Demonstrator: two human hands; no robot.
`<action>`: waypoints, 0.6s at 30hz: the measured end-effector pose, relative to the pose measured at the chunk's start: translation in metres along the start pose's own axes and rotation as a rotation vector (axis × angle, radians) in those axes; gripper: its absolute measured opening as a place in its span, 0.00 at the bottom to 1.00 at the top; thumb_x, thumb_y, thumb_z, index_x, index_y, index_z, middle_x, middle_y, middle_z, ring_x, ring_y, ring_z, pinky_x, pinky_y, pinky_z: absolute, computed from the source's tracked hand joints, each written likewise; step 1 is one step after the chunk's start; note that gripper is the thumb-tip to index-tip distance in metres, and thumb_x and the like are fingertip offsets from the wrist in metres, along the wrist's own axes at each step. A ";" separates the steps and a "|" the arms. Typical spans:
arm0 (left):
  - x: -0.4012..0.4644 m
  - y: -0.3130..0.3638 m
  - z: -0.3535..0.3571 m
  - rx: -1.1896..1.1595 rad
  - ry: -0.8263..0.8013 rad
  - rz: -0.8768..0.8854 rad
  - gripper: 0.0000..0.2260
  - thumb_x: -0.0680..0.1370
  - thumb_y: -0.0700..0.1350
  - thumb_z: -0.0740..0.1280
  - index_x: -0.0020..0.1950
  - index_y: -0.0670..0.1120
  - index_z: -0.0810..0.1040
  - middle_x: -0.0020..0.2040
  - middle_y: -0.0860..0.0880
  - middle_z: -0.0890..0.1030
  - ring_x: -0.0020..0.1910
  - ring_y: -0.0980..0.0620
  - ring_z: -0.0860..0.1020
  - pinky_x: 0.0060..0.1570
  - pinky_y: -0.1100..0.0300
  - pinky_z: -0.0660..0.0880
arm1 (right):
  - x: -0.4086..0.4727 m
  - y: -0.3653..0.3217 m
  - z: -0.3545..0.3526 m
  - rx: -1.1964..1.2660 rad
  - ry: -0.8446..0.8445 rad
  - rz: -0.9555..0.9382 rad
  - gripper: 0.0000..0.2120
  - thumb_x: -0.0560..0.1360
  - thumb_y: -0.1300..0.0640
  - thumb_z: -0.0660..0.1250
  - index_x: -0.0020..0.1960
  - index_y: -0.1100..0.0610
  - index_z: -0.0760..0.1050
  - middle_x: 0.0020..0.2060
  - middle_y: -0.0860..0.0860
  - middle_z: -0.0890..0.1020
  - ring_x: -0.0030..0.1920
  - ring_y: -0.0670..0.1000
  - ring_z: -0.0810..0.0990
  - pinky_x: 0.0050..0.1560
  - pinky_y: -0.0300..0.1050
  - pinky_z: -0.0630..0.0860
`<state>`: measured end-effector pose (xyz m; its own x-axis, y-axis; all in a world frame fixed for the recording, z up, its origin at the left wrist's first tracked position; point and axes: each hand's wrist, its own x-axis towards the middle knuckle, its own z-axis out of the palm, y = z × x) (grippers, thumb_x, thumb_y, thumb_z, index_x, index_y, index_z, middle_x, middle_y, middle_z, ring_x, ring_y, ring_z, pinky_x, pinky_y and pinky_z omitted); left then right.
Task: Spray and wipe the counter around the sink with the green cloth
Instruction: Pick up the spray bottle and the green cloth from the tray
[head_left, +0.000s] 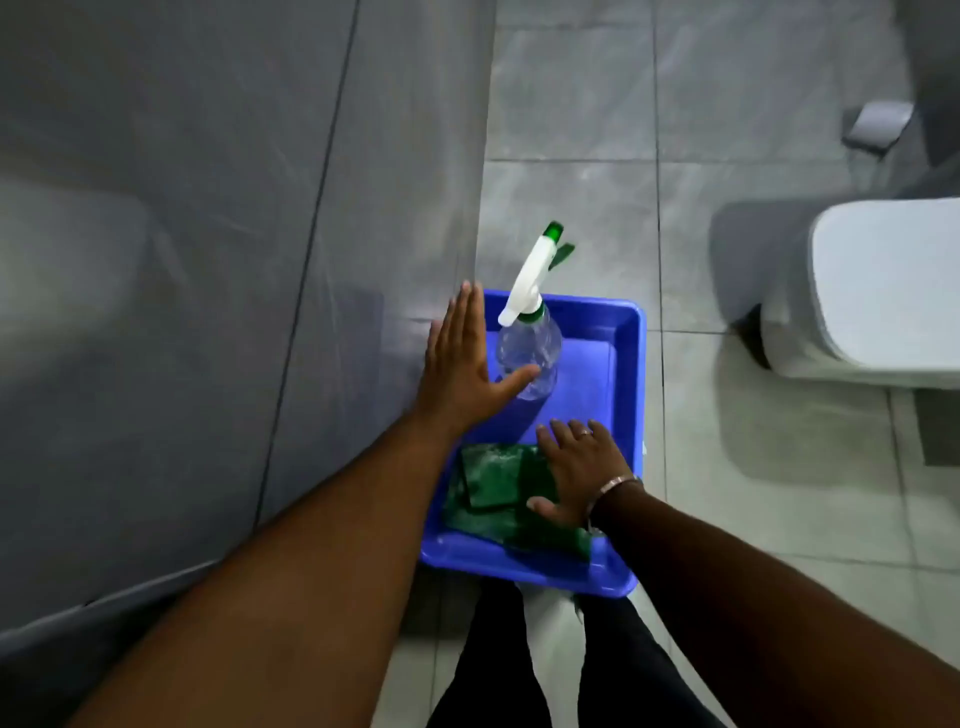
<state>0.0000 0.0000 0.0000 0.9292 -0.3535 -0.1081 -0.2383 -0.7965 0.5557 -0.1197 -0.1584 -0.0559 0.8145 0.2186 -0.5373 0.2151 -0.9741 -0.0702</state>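
A shallow rectangular blue plastic tray (626, 364) is sitting on the pale grey tiled floor (727, 130), just beside a dark grey glossy wall panel (208, 208) that is filling the left side of the view. Inside the tray, toward its far end, a clear plastic spray bottle (530, 353) with a white trigger head and green nozzle is standing upright, its head leaning out past the tray's far rim. The left hand (460, 364) is reaching in flat beside the bottle, fingers straight and held together, thumb spread out so that its tip is touching the bottle's clear body; the hand is wide and is not gripping anything. At the near end of the tray, a folded dark green cloth (488, 483) is lying on the tray floor in overlapping layers. The right hand (582, 473) is resting palm down on the right part of this cloth, fingers spread and flat, pressing on it rather than closing around it; a ring is showing on one finger and a metal bracelet (618, 484) is circling the wrist. A white lidded bin (883, 291) is standing on the floor well apart to the right. Below the tray, the person's dark-trousered legs (498, 665) are showing.
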 end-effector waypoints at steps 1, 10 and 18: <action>0.012 -0.002 0.006 -0.091 0.002 0.033 0.52 0.70 0.65 0.70 0.81 0.42 0.45 0.82 0.44 0.51 0.81 0.46 0.52 0.77 0.41 0.55 | 0.011 -0.001 0.006 -0.003 -0.021 -0.022 0.48 0.64 0.29 0.58 0.74 0.59 0.58 0.66 0.59 0.71 0.64 0.61 0.71 0.64 0.58 0.64; 0.071 0.023 0.001 -0.567 0.006 0.227 0.39 0.71 0.53 0.74 0.77 0.42 0.62 0.73 0.44 0.73 0.71 0.49 0.73 0.69 0.59 0.70 | 0.060 -0.005 0.020 0.208 -0.207 -0.109 0.18 0.65 0.43 0.68 0.49 0.53 0.76 0.49 0.58 0.83 0.51 0.61 0.81 0.49 0.48 0.74; 0.080 0.056 -0.024 -0.856 0.033 -0.003 0.20 0.74 0.38 0.64 0.66 0.35 0.75 0.60 0.40 0.82 0.41 0.62 0.79 0.49 0.62 0.73 | 0.007 0.035 -0.038 1.378 -0.306 0.641 0.13 0.69 0.60 0.70 0.51 0.66 0.79 0.40 0.60 0.84 0.42 0.60 0.84 0.48 0.56 0.81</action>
<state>0.0678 -0.0612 0.0428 0.9404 -0.3269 -0.0934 0.0468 -0.1476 0.9879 -0.0860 -0.1885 -0.0302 0.3990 -0.0942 -0.9121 -0.8997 -0.2322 -0.3696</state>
